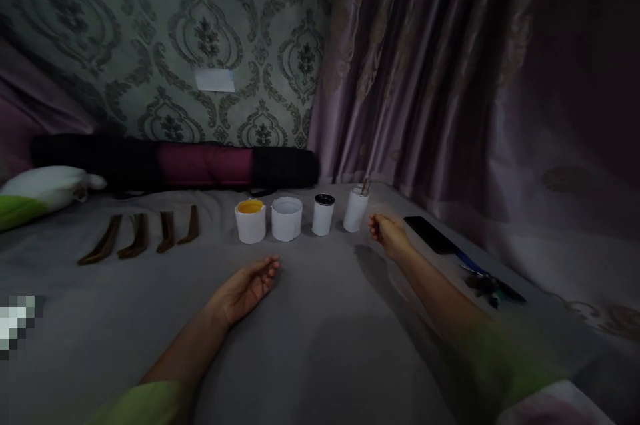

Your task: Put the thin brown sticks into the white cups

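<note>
Two white tubs stand in the middle: one holds yellow-orange contents (251, 224), while the wider white tub (287, 220) looks pale inside. To their right are a narrow white container with a black top (323, 215) and a taller white container (355, 210) with thin brownish sticks poking out. My right hand (389, 233) is beside the taller container, fingers curled in, with no object visible in them. In front of the tubs my left hand (250, 288) rests palm up and open, holding nothing, fingers slightly bent.
Several dark brown curved pieces (134, 236) lie in a row at left. A black flat phone-like object (431, 234), a blue strap (473, 262) and dark keys-like items (487, 286) lie at right. Behind are a black and maroon roll (205, 167) and a curtain (400, 65).
</note>
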A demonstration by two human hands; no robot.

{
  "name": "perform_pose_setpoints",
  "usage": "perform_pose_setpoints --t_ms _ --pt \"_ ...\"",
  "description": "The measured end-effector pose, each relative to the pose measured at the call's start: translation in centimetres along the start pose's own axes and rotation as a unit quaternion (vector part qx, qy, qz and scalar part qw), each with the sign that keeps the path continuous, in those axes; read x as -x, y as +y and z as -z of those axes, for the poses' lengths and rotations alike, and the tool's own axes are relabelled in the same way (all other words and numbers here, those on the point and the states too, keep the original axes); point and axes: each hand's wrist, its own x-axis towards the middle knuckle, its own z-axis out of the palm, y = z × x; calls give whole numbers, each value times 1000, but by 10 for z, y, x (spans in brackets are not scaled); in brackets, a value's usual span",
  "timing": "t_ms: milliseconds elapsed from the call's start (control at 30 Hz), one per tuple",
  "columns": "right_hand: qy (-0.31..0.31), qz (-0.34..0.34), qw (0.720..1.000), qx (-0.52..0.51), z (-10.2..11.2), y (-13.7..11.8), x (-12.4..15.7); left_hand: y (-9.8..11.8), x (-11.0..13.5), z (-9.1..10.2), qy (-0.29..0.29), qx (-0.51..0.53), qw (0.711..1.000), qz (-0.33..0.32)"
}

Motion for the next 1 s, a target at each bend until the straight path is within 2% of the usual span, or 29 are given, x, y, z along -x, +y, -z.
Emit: perform_pose_setpoints --t_ms 400,600,1000 --pt "-87 -59 993 -47 -47 33 41 0 0 0 -8 10 1000 3" --pt "-110 -94 989 -35 -67 42 52 0 -1 1 -4 18 1000 4" --pt "-137 -104 985 -29 -107 58 68 1 4 -3 -1 15 1000 3"
